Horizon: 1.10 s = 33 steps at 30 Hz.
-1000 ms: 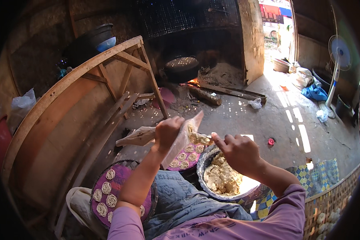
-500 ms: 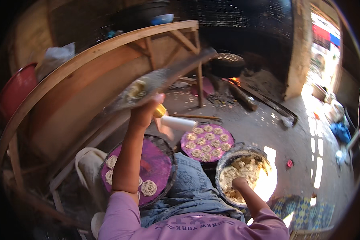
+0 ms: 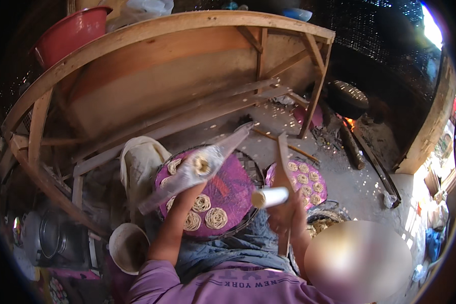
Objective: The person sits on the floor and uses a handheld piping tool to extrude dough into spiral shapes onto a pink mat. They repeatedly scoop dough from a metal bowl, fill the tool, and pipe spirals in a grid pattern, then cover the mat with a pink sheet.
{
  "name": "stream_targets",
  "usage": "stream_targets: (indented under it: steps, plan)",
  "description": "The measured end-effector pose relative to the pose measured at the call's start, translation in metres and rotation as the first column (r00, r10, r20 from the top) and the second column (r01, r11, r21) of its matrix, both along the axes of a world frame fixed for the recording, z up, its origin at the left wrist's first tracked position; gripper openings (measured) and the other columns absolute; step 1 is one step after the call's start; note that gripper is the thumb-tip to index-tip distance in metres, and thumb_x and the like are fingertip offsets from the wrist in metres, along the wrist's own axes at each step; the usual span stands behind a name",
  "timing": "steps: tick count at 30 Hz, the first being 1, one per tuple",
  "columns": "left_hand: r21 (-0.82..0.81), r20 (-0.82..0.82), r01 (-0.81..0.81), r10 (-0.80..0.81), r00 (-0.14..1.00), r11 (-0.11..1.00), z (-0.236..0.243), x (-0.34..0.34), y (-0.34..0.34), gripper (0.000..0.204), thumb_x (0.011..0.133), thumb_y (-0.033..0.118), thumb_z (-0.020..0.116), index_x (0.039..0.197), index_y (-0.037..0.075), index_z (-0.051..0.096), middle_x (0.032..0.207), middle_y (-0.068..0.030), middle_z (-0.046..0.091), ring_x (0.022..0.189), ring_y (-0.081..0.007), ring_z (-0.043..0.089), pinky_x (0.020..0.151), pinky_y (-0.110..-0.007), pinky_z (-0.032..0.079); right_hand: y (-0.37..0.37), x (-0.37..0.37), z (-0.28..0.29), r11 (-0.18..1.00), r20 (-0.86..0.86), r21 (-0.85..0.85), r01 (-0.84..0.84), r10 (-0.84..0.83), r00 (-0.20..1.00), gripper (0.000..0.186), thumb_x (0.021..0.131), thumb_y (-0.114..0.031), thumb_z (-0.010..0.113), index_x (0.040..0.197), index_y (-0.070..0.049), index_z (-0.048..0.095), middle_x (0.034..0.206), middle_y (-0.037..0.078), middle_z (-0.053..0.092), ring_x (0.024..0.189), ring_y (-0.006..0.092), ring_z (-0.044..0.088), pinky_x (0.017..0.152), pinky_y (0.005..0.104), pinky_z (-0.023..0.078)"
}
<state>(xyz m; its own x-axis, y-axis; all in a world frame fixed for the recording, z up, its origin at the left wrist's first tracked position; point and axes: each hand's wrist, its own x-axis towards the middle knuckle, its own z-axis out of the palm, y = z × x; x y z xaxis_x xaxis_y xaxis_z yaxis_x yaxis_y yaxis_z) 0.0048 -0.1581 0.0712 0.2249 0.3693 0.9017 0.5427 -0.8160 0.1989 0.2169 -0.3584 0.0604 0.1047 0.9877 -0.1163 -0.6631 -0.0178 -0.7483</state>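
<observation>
My left hand (image 3: 193,191) holds up a long wooden press board (image 3: 215,157) from beneath, so its fingers are mostly hidden. Dough (image 3: 201,164) fills the round hole in its wide, shiny middle. In my right hand (image 3: 290,218) is the other press piece, a wooden bar (image 3: 282,164) with a white cylindrical plunger (image 3: 271,197) sticking out to the left. The two pieces are apart. Below the board is a round tray with a purple surface (image 3: 235,190), where several coiled dough spirals (image 3: 216,218) lie at the near and left sides.
A second purple tray (image 3: 271,175) bears several coils. Dough (image 3: 319,226) in a basin shows beside my right forearm. Left are a pale bucket (image 3: 129,248) and draped cloth (image 3: 142,157). A wooden table (image 3: 187,23) spans the back. Behind right, a fire (image 3: 348,123) burns under a dark pot (image 3: 348,99).
The view has swung left. My right hand has left the dough basin and now holds the plunger bar, separated from the board. My left hand has lowered the board over the nearer tray.
</observation>
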Motion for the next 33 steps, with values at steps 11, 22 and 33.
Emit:
stream_targets:
  steps: [11, 22, 33]
  plan:
    - [-0.611, -0.292, 0.281, -0.541, 0.789, 0.74, 0.018, -0.027, -0.062, 0.029, 0.084, 0.034, 0.068, 0.099, 0.009, 0.066, 0.085, -0.0097, 0.068, 0.078, -0.0277, 0.068, 0.072, -0.04, 0.051, 0.044, -0.003, 0.089, 0.818, 0.916, 0.324, -0.475, -0.396, -0.057, 0.102, 0.074, -0.062, 0.072, 0.134, 0.01, 0.031, 0.101, 0.03, 0.062, 0.085, 0.04, 0.068, 0.074, 0.0459, 0.055]
    - [-0.874, 0.24, 0.478, -0.779, 0.579, 0.087, -0.017, -0.006, -0.079, 0.04, 0.077, 0.02, 0.079, 0.107, 0.001, 0.062, 0.092, -0.0108, 0.067, 0.088, -0.0189, 0.066, 0.08, -0.034, 0.052, 0.038, 0.019, 0.063, 0.791, 0.685, -0.23, -0.567, 0.546, 0.483, 0.1, 0.082, -0.06, 0.065, 0.145, 0.003, 0.022, 0.136, 0.025, 0.045, 0.124, 0.031, 0.049, 0.102, 0.0454, 0.043]
    - [0.082, 0.856, 0.884, -0.422, -0.299, -0.461, 0.101, 0.049, 0.021, 0.088, 0.089, 0.069, 0.042, 0.139, -0.003, 0.038, 0.136, -0.023, 0.047, 0.127, -0.0366, 0.045, 0.11, -0.052, 0.034, 0.016, 0.07, 0.02, 0.509, -0.118, -0.064, -0.858, 0.85, 0.513, 0.144, 0.06, -0.098, 0.04, 0.145, 0.014, 0.01, 0.114, 0.027, 0.053, 0.102, 0.0324, 0.056, 0.085, 0.0436, 0.045]
